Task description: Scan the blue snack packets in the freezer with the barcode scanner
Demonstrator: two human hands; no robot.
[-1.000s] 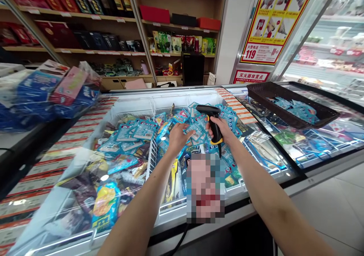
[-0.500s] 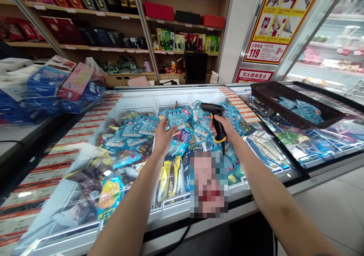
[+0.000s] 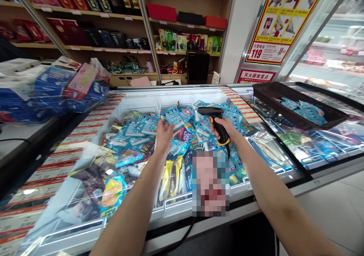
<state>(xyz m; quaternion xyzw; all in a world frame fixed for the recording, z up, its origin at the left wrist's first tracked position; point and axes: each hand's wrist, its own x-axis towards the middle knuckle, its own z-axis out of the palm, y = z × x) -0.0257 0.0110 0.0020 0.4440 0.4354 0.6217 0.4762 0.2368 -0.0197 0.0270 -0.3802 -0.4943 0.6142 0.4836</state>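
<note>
Blue packet (image 3: 174, 116): in the left hand, over the packet pile (image 3: 136, 128); probably light, slick and floppy, best pinched by an edge.
Left hand (image 3: 165, 134): pinched closed on its lower left edge.
Scanner (image 3: 220, 130): likely light, rigid; handle suits gripping.
Right hand (image 3: 227, 128): wrapped round that handle.

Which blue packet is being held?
The packet in the left hand, left of the scanner; other blue packets lie in the freezer and dark basket.
</note>
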